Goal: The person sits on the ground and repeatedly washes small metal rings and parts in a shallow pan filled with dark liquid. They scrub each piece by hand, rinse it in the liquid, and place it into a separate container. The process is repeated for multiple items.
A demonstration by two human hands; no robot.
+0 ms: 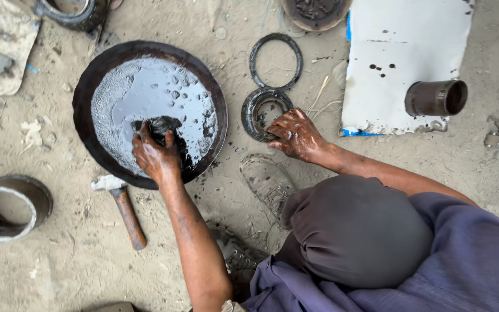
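A wide, dark, round pan (86,86) sits on the sandy ground, filled with black oily liquid with bubbles on top. My left hand (156,157) is in the pan, closed on a black soaked rag (163,123) at the near side of the liquid. My right hand (297,134), smeared with black, rests with spread fingers on a thick dark ring (251,110) lying flat to the right of the pan. A thinner black ring (253,58) lies just beyond it.
A hammer with a wooden handle (125,207) lies near the pan's front edge. A white sheet (399,52) at the right carries a rusty metal cylinder (436,98). A metal hoop (37,196) lies far left. My shoe (267,179) and knee are below the right hand.
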